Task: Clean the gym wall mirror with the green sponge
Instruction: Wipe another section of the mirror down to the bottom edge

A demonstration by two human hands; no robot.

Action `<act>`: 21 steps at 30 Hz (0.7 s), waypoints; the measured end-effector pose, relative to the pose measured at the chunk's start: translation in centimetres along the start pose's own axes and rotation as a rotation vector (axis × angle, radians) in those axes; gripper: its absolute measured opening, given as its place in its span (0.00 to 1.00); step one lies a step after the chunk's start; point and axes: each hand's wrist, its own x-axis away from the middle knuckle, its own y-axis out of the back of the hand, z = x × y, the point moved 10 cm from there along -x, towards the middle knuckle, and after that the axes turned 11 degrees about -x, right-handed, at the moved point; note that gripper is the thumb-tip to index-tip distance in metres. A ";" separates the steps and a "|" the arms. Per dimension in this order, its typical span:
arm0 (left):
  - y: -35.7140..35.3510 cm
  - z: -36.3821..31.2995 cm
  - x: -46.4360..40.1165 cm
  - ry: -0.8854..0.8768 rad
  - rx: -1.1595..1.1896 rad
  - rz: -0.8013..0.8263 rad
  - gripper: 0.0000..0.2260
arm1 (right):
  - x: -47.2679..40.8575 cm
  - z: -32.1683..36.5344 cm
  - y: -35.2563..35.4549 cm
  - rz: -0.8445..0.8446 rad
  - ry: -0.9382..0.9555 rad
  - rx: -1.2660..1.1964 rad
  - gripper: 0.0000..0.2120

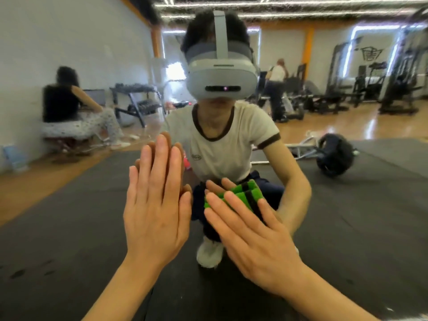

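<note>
Right hand point(252, 237), lower right of centre, is laid flat with straight fingers over the sponge point(243, 195), which is pressed against the mirror point(69, 54) so that it can be wiped. Left hand point(155, 205), centre left, is spread flat on the glass, judged as a brace. The sponge's long axis is angled from lower left towards upper right.

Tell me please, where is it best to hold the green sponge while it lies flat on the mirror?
Hold the green sponge by its two long edges, coming from behind, away from the mirror. Its broad face lies on the glass, so only the back and edges are free. The right hand already presses it with straight fingers; curling thumb and fingers round the edges would likely hold firmer.
</note>
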 end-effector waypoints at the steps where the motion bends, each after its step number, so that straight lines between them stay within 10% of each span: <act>1: 0.0 0.1 0.0 0.010 0.004 0.002 0.29 | 1.4 -1.7 0.8 -0.015 0.000 0.023 0.32; 8: 0.4 -0.2 0.1 0.037 0.019 -0.035 0.28 | 5.6 -9.3 4.6 -0.119 -0.477 -0.069 0.30; 15: 0.6 -0.1 -0.1 0.053 0.096 0.001 0.28 | -4.5 -3.1 3.1 -0.105 -0.104 -0.106 0.29; 21: 0.7 -3.7 -1.8 0.052 0.177 0.014 0.28 | 5.1 -15.6 8.2 -0.285 -0.629 -0.151 0.25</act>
